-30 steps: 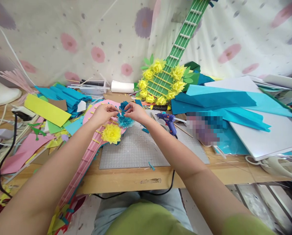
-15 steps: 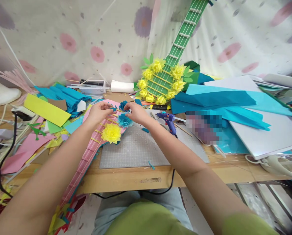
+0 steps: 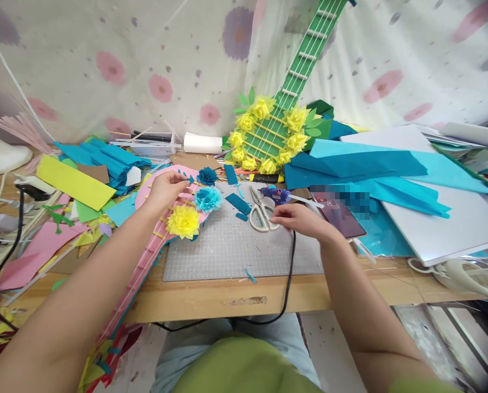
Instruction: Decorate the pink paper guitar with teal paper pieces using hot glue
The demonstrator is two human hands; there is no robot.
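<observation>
My left hand (image 3: pixel 167 188) is over the upper body of a pink paper guitar (image 3: pixel 146 254), its fingers pinching a small dark-blue paper sprig (image 3: pixel 189 178). Beside the fingertips, the guitar carries a dark-blue paper flower (image 3: pixel 207 175), a light-blue one (image 3: pixel 208 200) and a yellow one (image 3: pixel 183 221). My right hand (image 3: pixel 303 220) is at a purple hot glue gun (image 3: pixel 275 194), fingers closed around its handle, which the hand mostly hides. White-handled scissors (image 3: pixel 260 215) lie right by those fingertips.
A grey cutting mat (image 3: pixel 227 256) bears dark-blue paper strips (image 3: pixel 238 203). The black cord (image 3: pixel 289 284) hangs over the table's front edge. A green paper guitar (image 3: pixel 268 134) leans at the back. Paper scraps crowd the left; blue sheets (image 3: pixel 362 166) and a white cup (image 3: pixel 469 277) are right.
My right hand has left the blue flowers and moved right to the glue gun, uncovering the scissors and blue strips. My left hand stays at the guitar with the sprig.
</observation>
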